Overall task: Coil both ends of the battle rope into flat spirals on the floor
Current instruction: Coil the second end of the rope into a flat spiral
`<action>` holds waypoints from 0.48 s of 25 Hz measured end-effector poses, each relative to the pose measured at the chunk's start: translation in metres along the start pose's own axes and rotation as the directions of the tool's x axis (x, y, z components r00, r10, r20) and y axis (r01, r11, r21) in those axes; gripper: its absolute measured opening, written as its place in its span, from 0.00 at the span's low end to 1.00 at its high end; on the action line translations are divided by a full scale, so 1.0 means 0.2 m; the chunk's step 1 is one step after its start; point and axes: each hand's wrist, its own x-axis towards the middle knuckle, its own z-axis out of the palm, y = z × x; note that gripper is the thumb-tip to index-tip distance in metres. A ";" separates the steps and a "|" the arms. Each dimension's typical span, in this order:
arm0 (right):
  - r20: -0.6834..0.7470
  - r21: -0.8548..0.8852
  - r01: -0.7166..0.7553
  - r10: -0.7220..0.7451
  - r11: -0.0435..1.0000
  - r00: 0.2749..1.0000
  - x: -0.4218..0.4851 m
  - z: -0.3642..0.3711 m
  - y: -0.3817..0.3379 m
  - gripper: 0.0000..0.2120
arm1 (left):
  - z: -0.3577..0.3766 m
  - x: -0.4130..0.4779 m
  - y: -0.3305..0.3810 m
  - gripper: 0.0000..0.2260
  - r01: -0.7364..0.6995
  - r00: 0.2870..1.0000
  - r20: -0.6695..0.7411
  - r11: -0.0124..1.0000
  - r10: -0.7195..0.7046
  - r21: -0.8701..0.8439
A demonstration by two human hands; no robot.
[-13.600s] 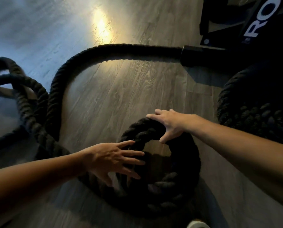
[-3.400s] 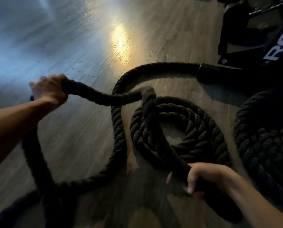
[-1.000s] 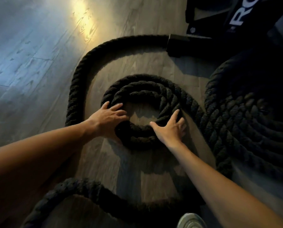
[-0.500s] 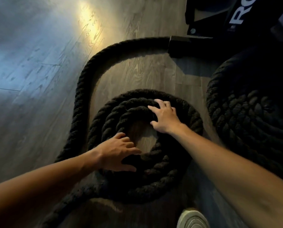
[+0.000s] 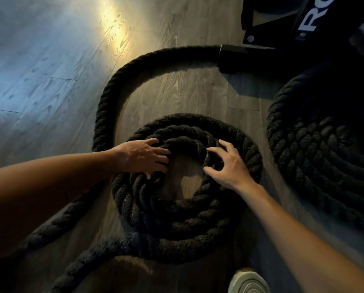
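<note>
The wood-plank floor (image 5: 50, 70) carries 2 flat spirals of black battle rope (image 5: 105, 106): a loose coil (image 5: 248, 153) at centre, a tight coil (image 5: 303, 149) right, near a shoe (image 5: 248, 282).

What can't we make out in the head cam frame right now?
- Second coil: cut off by the right edge, its top lost in shadow.
- White lettering on the black equipment: cropped by the top edge, unreadable.
- Shoe: cut by the bottom edge.
- Rope tail: runs off the bottom-left, so its remaining length is unknown.
- Left hand covers the coil beneath it.
</note>
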 end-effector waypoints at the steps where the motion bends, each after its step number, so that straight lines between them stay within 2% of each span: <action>1: -0.087 0.005 -0.017 0.017 1.000 0.996 0.00 -0.02 0.01 0.27 | 0.01 0.00 0.04 0.23 0.011 0.998 -0.070 1.000 -0.010 0.016; 3: -0.321 -0.156 -0.160 0.103 0.975 0.942 -0.03 -0.02 0.05 0.24 | 0.03 0.01 0.17 0.24 0.059 0.965 -0.256 0.998 -0.057 0.000; 4: -0.394 -0.241 -0.256 0.146 0.936 0.907 -0.06 0.00 0.06 0.24 | 0.04 0.02 0.24 0.24 0.104 0.939 -0.327 0.994 -0.108 -0.030; 6: -0.385 -0.290 -0.345 0.221 0.893 0.896 -0.13 0.06 0.09 0.26 | 0.00 0.04 0.35 0.23 0.200 0.906 -0.357 0.973 -0.228 -0.113; 8: -0.296 -0.219 -0.323 0.253 0.921 0.921 -0.19 0.10 0.09 0.29 | -0.06 0.09 0.41 0.25 0.333 0.890 -0.253 0.920 -0.379 -0.205; 10: -0.225 -0.162 -0.299 0.259 0.940 0.939 -0.24 0.12 0.04 0.31 | -0.12 0.16 0.45 0.27 0.472 0.844 -0.105 0.822 -0.526 -0.317; 12: -0.185 -0.032 -0.253 0.243 0.967 0.952 -0.29 0.14 -0.02 0.29 | -0.15 0.21 0.51 0.29 0.548 0.795 -0.014 0.729 -0.606 -0.411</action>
